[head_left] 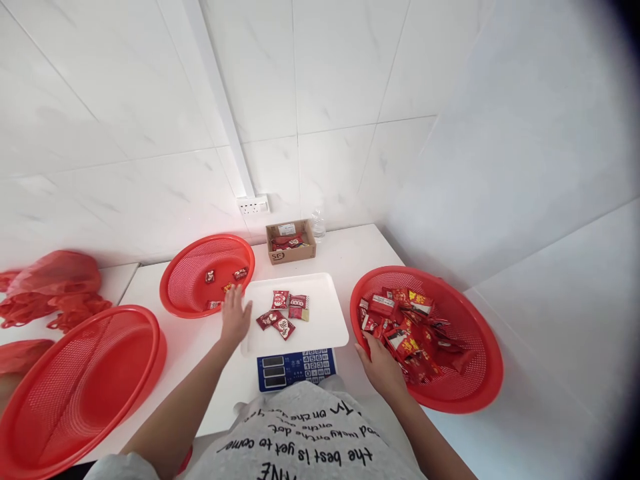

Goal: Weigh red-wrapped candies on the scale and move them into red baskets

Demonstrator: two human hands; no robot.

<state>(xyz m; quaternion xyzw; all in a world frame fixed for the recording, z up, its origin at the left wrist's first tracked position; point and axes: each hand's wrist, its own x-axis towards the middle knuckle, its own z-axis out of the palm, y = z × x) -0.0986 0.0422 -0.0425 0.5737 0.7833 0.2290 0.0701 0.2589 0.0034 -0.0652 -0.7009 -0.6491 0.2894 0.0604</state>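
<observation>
My left hand (236, 319) hovers between the white tray (327, 327) and a red plastic basket (173, 277), its fingers stretched out with nothing seen in them. Several small red snack packets (283, 299) lie on the tray, which sits on a scale with a blue keypad panel (296, 369). A few similar packets (210, 275) are scattered inside that left basket. On the right, my right hand (385, 370) grips the near left rim of a larger-filled red basket (483, 347), thumb outside and fingers inside. Many red and yellow packets (405, 340) are heaped in it.
Behind the tray stands an open cardboard box (295, 252) with red packets, beside a clear plastic item (319, 227). Another red basket (135, 380) is at the lower left, near red plastic bags (57, 283). A tiled wall with a socket (253, 205) bounds the white table (367, 243).
</observation>
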